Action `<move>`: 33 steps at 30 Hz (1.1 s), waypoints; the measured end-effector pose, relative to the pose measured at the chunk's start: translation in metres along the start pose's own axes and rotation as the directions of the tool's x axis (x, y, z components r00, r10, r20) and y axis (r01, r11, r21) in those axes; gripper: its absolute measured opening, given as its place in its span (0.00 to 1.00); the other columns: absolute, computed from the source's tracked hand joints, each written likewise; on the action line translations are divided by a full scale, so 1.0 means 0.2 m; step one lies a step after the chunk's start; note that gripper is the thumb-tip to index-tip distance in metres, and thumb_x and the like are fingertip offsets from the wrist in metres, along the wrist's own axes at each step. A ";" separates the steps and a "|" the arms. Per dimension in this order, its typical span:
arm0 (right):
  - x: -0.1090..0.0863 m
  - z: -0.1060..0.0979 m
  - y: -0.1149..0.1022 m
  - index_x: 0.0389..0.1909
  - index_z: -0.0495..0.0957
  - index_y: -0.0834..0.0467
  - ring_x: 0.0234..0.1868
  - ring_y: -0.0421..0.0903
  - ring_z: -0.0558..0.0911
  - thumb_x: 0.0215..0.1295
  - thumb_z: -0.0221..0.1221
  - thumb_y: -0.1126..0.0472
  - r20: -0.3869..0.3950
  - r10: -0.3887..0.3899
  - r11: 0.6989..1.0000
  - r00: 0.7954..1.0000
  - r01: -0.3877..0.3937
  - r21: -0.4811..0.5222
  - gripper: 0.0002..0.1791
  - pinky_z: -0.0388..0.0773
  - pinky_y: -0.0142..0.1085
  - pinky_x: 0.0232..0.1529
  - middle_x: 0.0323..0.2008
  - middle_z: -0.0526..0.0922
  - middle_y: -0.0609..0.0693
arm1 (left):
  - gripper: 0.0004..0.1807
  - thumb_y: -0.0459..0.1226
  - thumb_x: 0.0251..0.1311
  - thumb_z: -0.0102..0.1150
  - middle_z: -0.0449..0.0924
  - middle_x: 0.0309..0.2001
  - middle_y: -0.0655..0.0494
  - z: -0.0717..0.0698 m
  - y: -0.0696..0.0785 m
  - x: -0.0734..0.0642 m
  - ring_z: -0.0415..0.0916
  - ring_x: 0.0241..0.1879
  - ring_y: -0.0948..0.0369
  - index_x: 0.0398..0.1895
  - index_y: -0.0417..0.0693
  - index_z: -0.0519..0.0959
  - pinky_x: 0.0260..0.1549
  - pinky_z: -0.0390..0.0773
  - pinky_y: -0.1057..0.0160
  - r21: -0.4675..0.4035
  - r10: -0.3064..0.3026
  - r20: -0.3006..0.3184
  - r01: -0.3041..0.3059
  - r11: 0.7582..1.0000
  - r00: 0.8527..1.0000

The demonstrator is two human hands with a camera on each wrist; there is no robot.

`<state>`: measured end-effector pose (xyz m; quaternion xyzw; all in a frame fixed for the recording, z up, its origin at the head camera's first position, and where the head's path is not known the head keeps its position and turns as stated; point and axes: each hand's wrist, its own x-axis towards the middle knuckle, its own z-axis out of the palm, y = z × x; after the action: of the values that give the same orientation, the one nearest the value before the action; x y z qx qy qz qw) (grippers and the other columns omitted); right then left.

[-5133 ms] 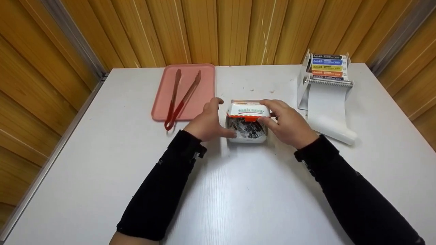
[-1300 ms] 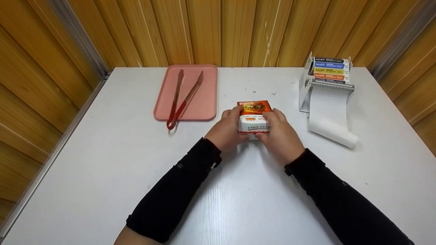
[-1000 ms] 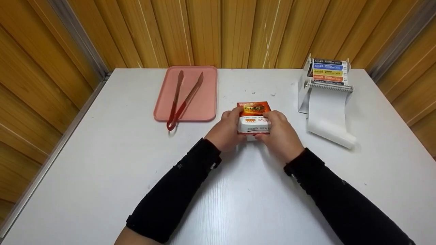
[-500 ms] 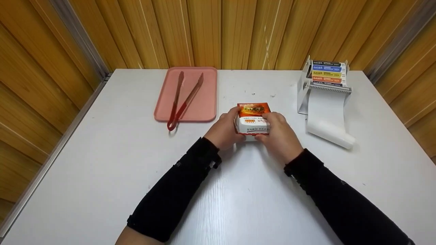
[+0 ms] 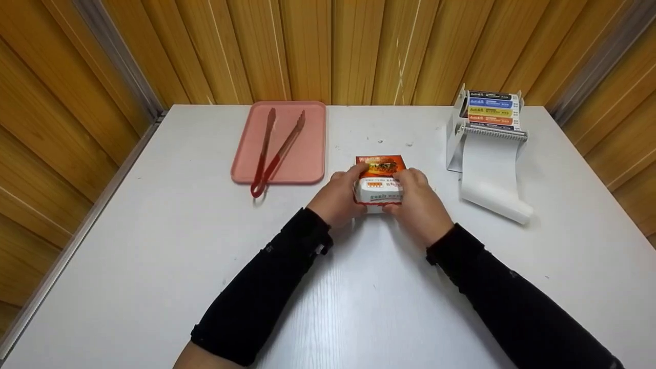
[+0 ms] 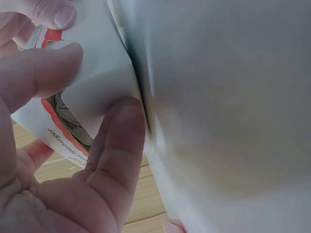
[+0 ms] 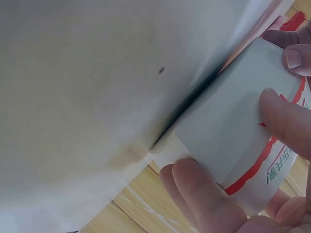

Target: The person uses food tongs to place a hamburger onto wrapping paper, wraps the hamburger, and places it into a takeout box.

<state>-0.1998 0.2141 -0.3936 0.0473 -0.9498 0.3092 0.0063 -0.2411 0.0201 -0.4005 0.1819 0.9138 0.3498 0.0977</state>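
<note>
A white cardboard burger box (image 5: 380, 190) with red trim and a burger picture on its lid sits mid-table, the lid down. My left hand (image 5: 335, 200) grips its left side, thumb at the front and fingers toward the top. From the right, my right hand (image 5: 423, 205) holds it in the same way. Up close in the left wrist view, the side of the box (image 6: 104, 53) shows a slot between lid and base, with dark-patterned wrapping inside. The right wrist view has my right fingers around the white box (image 7: 223, 111). The box's back is hidden.
A pink tray (image 5: 243, 138) lies at the back left, with red-handled tongs (image 5: 277, 159) on it, their handle end past its front edge. At the back right stands a label dispenser (image 5: 492, 113) with coloured rolls; a white strip (image 5: 489, 159) hangs from it, curled at its end.
About five seconds ago the lid was raised, showing a black-and-white wrapped item, and my left hand was beside the box. Now the lid is down between both hands. The last second shows hardly any movement.
</note>
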 end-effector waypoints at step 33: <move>0.03 -0.02 0.02 0.85 0.52 0.49 0.81 0.72 0.57 0.68 0.69 0.62 0.130 0.053 0.996 0.990 -0.043 -0.077 0.50 0.56 0.65 0.79 0.80 0.53 0.75 | 0.53 0.28 0.57 0.73 0.67 0.73 0.38 0.00 0.01 -0.01 0.80 0.57 0.51 0.82 0.63 0.55 0.58 0.81 0.54 0.058 -0.041 0.019 0.040 0.997 0.999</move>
<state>-0.2052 0.2195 -0.3916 0.0444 -0.9599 0.2699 -0.0620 -0.2386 0.0214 -0.3989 0.1695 0.9260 0.3193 0.1085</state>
